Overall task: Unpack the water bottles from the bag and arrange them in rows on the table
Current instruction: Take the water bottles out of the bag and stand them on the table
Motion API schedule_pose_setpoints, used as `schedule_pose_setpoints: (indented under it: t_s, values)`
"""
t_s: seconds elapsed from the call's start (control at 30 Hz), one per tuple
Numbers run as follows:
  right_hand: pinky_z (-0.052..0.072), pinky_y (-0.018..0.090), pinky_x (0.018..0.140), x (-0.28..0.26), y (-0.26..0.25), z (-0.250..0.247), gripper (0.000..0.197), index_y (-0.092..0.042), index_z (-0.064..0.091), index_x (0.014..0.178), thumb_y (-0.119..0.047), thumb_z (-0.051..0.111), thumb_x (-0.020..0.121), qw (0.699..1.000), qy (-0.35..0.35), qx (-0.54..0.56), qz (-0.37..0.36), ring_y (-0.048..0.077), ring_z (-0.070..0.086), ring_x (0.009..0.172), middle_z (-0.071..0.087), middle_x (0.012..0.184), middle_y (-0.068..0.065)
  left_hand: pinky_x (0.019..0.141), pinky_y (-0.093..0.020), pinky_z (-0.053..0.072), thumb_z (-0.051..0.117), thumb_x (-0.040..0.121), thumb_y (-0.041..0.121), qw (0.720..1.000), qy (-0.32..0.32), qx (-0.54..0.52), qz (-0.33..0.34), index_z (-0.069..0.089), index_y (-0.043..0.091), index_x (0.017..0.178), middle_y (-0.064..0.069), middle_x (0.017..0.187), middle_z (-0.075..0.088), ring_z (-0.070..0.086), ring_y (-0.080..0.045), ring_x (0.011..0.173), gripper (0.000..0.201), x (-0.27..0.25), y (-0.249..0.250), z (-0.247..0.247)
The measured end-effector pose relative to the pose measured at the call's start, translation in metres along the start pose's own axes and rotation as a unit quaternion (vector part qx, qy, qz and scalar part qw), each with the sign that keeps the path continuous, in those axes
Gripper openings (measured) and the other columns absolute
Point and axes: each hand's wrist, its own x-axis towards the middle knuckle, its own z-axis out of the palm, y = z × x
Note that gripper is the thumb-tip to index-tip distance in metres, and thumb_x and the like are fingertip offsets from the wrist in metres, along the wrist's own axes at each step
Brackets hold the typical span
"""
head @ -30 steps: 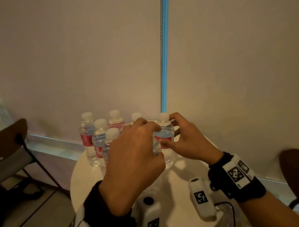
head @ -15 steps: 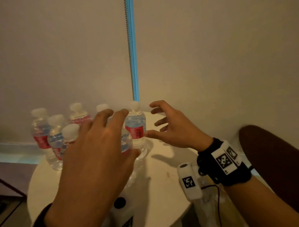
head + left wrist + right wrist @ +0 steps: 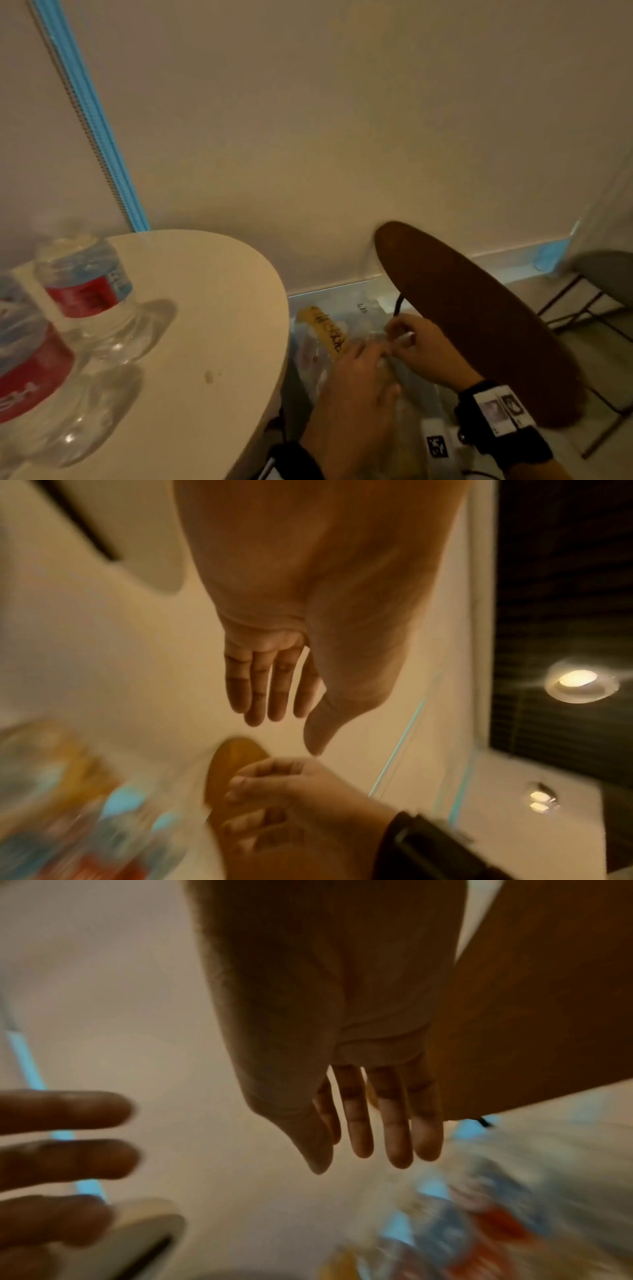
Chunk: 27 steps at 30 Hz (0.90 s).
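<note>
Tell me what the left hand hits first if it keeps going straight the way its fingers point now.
Most likely the clear bag of bottles beside the table. In the head view the left hand reaches down toward it, fingers straight in the wrist view. The right hand is close by and might be met first; depth is unclear.

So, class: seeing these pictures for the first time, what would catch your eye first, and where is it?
Two water bottles with red labels stand at the left on the round white table. Right of the table, lower down, both hands reach into a clear plastic bag beside a brown chair.
</note>
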Motion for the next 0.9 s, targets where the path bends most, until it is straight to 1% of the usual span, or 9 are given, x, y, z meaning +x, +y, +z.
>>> schedule_pose_setpoints:
  t_s: [0.13, 0.23, 0.33, 0.43, 0.53, 0.57, 0.7, 0.83, 0.9]
  values:
    - [0.05, 0.019, 0.075, -0.006, 0.06, 0.034, 0.022, -0.027, 0.063, 0.102, -0.013, 0.068, 0.085, 0.995, -0.034, 0.025, 0.093, 0.0, 0.06, 0.087, 0.063, 0.096, -0.013, 0.12, -0.041, 0.023, 0.055, 0.094, 0.027, 0.995, -0.04, -0.028, -0.088, 0.045, 0.033, 0.139, 0.007, 0.15, 0.04, 0.029, -0.017, 0.142, 0.046, 0.045, -0.056, 0.096]
    - [0.054, 0.031, 0.09, 0.008, 0.09, 0.059, 0.031, -0.026, 0.06, 0.115, -0.025, 0.066, 0.084, 0.989, -0.031, 0.034, 0.139, 0.012, 0.062, 0.103, 0.064, 0.111, -0.006, 0.121, -0.04, 0.018, 0.058, 0.092, 0.038, 0.984, -0.032, -0.077, -0.156, 0.036, 0.03, 0.146, 0.004, 0.153, 0.033, 0.028, -0.021, 0.143, 0.059, 0.068, -0.082, 0.127]
    - [0.059, 0.037, 0.088, 0.035, 0.135, 0.086, 0.03, -0.034, 0.059, 0.111, -0.039, 0.064, 0.082, 0.989, 0.003, 0.041, 0.14, 0.008, 0.066, 0.098, 0.067, 0.109, -0.009, 0.114, -0.046, 0.032, 0.067, 0.088, 0.031, 0.965, -0.041, -0.12, -0.229, 0.036, 0.015, 0.145, -0.01, 0.149, 0.039, 0.037, -0.032, 0.137, 0.067, 0.086, -0.103, 0.148]
    - [0.058, 0.035, 0.09, 0.045, 0.12, 0.085, 0.03, -0.029, 0.058, 0.113, -0.04, 0.066, 0.086, 0.988, 0.025, 0.049, 0.144, 0.007, 0.065, 0.097, 0.064, 0.111, -0.007, 0.114, -0.051, 0.031, 0.062, 0.089, 0.042, 0.963, -0.059, -0.105, -0.243, 0.027, 0.022, 0.15, -0.014, 0.153, 0.031, 0.033, -0.036, 0.139, 0.073, 0.102, -0.114, 0.162]
    - [0.053, 0.036, 0.098, 0.051, 0.106, 0.081, 0.024, -0.032, 0.053, 0.108, -0.035, 0.067, 0.089, 0.982, 0.016, 0.104, 0.155, 0.009, 0.06, 0.103, 0.059, 0.106, -0.009, 0.105, -0.043, 0.042, 0.071, 0.085, 0.02, 0.964, 0.013, -0.082, -0.253, 0.04, 0.005, 0.14, -0.017, 0.139, 0.047, 0.048, -0.035, 0.126, 0.064, 0.118, -0.118, 0.169]
    - [0.054, 0.036, 0.095, 0.053, 0.103, 0.079, 0.024, -0.033, 0.053, 0.107, -0.033, 0.069, 0.089, 0.979, 0.025, 0.117, 0.163, 0.013, 0.062, 0.104, 0.061, 0.107, -0.006, 0.106, -0.044, 0.041, 0.071, 0.084, 0.023, 0.964, 0.017, -0.08, -0.252, 0.038, 0.006, 0.143, -0.015, 0.141, 0.046, 0.047, -0.034, 0.128, 0.069, 0.122, -0.12, 0.171]
    - [0.046, 0.04, 0.103, 0.064, 0.111, 0.086, 0.066, -0.017, 0.042, 0.14, -0.036, 0.072, 0.085, 0.97, 0.025, 0.136, 0.199, 0.026, 0.054, 0.122, 0.054, 0.134, 0.007, 0.105, -0.047, 0.045, 0.066, 0.085, 0.038, 0.968, 0.027, -0.033, -0.245, 0.05, 0.024, 0.133, -0.002, 0.136, 0.055, 0.053, -0.024, 0.124, 0.053, 0.142, -0.131, 0.181]
    - [0.046, 0.047, 0.106, 0.084, 0.179, 0.123, 0.12, -0.021, 0.034, 0.145, -0.085, 0.064, 0.048, 0.965, 0.036, 0.134, 0.222, 0.024, 0.051, 0.126, 0.048, 0.144, 0.009, 0.104, -0.039, 0.047, 0.065, 0.087, 0.035, 0.97, 0.035, -0.017, -0.24, 0.057, 0.023, 0.121, 0.002, 0.124, 0.06, 0.058, -0.021, 0.118, 0.038, 0.148, -0.123, 0.173]
    - [0.043, 0.046, 0.108, 0.076, 0.166, 0.115, 0.113, -0.016, 0.033, 0.147, -0.071, 0.074, 0.057, 0.963, 0.028, 0.139, 0.229, 0.027, 0.049, 0.129, 0.045, 0.145, 0.011, 0.109, -0.037, 0.039, 0.064, 0.092, 0.027, 0.967, 0.029, -0.034, -0.253, 0.05, 0.017, 0.132, -0.001, 0.134, 0.051, 0.049, -0.024, 0.127, 0.044, 0.141, -0.118, 0.172]
